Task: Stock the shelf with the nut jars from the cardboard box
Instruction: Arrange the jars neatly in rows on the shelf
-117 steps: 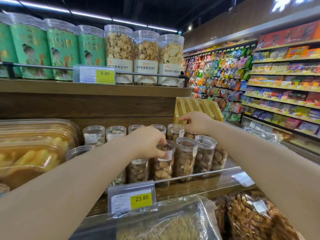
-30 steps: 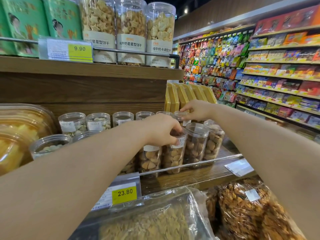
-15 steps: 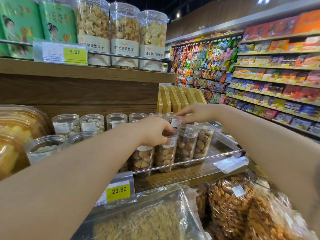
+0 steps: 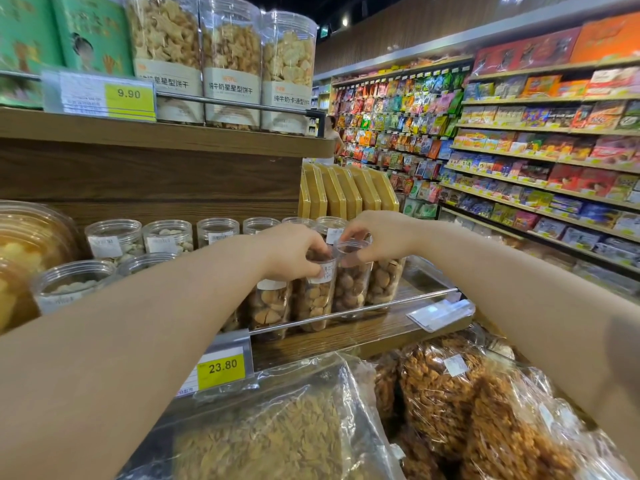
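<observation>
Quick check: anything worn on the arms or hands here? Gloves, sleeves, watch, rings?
Nothing visible. The left hand and right hand are bare: no gloves, and no rings that can be made out. Both forearms are uncovered as far as the frame shows, with no sleeve, watch or band. A dark smudge sits on the right forearm near the frame edge; too blurred to identify.

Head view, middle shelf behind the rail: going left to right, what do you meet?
Large tub of yellow snacks → pale-nut jars → left hand gripping a brown-nut jar → right hand on the next jar's lid → end jar.
</observation>
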A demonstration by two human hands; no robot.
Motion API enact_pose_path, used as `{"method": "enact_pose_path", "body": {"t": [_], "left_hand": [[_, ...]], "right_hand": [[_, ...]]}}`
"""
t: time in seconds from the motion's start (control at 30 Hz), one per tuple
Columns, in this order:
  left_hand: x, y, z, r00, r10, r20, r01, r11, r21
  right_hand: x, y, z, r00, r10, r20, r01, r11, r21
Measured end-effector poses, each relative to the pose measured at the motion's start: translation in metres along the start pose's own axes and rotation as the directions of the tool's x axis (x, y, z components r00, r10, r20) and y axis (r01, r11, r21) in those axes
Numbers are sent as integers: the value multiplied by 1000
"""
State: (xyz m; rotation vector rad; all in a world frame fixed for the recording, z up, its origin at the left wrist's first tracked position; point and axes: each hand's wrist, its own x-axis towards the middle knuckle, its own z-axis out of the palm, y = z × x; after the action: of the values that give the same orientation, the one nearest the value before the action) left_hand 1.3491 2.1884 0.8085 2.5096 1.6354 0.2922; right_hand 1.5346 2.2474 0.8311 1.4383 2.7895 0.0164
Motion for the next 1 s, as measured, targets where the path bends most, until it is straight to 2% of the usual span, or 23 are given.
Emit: {"method": "enact_pose_path", "body": {"t": [0.2,0.47,0.63,0.87,1.0], "left_hand": [[0,-1,1,1000,-5,-1,5,1000,-20],[-2,1,1,1000,-8,-1,8,1000,-13],[-1,0,1,1000,-5,-9,5,1000,-6],[2,1,-1,1000,-2,-4,2,1000,23],[7,1,-7,999,33,25,-35,996,88]], "right_hand": [[-4,15,-10,980,-19,199,25,999,-31],[-4,11,3,999,-44,-14,41,985,-170],[-3,15,4,999,-48,10,49,965,-258],[-6,17,18,996,-46,-78,30,981,-191],[-8,24,13,998,-52,-41,46,989,-139]]}}
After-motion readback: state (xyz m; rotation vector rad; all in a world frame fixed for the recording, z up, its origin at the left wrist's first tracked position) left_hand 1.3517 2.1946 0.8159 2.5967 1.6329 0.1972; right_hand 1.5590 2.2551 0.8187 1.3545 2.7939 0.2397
